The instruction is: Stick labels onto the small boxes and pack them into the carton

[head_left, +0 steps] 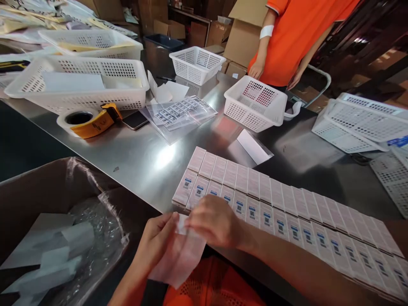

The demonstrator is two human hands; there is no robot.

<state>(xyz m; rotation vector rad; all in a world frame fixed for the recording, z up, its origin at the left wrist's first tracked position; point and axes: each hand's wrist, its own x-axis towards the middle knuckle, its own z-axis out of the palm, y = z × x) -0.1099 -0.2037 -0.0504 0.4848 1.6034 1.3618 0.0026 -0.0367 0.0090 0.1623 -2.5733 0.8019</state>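
My left hand (159, 238) pinches a thin, translucent white sheet (181, 263) that looks like label backing paper, thumb on top. At the sheet's upper edge, the curled fingers of my right hand (215, 221) close on it; their tips are partly hidden. A small whiter patch of the sheet shows between both hands. Just beyond them stand two long rows of small pale pink boxes (253, 182), packed side by side. The nearer row carries blue-and-white labels with square codes (267, 219). My right wrist and forearm pass in front of several boxes.
A lined carton (72, 163) with paper scraps stands at lower left. On the metal table (140, 165) are a tape dispenser (95, 123), phone (135, 120), label sheets in clear bags (181, 114) and white baskets (255, 102). A person in orange (299, 38) stands opposite.
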